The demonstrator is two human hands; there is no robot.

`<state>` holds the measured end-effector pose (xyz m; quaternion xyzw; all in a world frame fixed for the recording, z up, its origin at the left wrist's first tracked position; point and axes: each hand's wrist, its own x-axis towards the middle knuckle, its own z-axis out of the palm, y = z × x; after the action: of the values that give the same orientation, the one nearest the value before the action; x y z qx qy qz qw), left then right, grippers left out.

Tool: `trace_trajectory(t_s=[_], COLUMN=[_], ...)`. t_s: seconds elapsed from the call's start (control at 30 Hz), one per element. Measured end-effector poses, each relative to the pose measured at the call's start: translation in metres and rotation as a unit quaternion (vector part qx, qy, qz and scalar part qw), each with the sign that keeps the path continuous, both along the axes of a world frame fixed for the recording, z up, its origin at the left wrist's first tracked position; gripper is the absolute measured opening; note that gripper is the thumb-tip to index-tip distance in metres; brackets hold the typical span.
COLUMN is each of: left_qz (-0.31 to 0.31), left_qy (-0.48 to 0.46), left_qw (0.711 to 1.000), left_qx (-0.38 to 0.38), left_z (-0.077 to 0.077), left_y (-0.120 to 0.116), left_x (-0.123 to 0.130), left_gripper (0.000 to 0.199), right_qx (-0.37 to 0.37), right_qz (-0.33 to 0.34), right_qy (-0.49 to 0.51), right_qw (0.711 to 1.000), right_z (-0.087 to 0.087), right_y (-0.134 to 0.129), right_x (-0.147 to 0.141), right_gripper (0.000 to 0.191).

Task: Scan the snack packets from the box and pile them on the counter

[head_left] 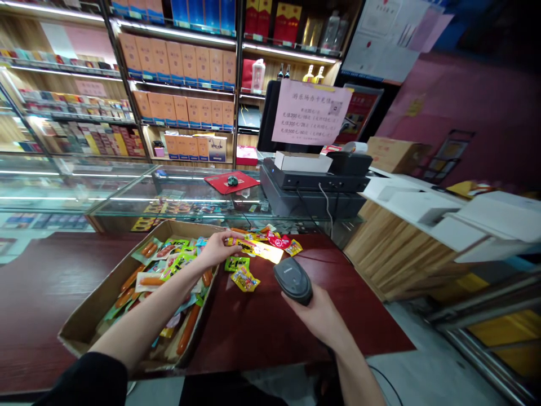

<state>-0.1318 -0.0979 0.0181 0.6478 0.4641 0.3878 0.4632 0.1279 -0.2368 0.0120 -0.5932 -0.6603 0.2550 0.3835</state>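
Note:
My left hand [220, 246] pinches one end of a long yellow snack packet [253, 248] above the dark red table. The packet's far end glows in bright light from a black barcode scanner [292, 279], which my right hand [319, 313] grips by its handle. Below the packet lie a green snack packet [237, 263] and a yellow one [245, 279]. Behind it are a red packet [279, 241] and several other snacks. Under my left forearm stands a cardboard tray [80, 316] with sausages and colourful packets.
A glass display counter [127, 197] runs behind the table, with a mouse [232, 180] on a red mat. To its right, a monitor [267, 121] with a paper sign stands over a black cash drawer [313, 197]. White boxes [494, 220] sit on a wooden cabinet at right.

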Motion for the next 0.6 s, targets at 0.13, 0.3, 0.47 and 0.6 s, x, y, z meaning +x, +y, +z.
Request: trace_trajectory(t_s=[0.13,0.3,0.47,0.6], left_qz=[0.000,-0.003,0.001,0.056], left_qy=[-0.017,-0.034,-0.035,0.000], left_qw=[1.000,0.999,0.999,0.998], left_qx=[-0.009,-0.024,-0.022,0.015], left_z=[-0.002,0.003,0.016,0.041], left_y=[0.000,-0.003,-0.005,-0.013], left_x=[0.000,0.001,-0.007,-0.043], left_gripper=[0.042,0.043,0.047,0.054], right_qx=[-0.001,-0.001,-0.007,0.010], right_qz=[-0.013,-0.014,0.003,0.046], right_qy=[0.000,-0.001,-0.006,-0.001], right_qw=[1.000,1.000,1.000,0.999], right_z=[-0.002,-0.003,0.003,0.010], right_y=[-0.001,-0.004,-0.004,0.004], right_x=[0.002,0.002,0.000,-0.005], right_gripper=[0.032,0.031,0.030,0.033])
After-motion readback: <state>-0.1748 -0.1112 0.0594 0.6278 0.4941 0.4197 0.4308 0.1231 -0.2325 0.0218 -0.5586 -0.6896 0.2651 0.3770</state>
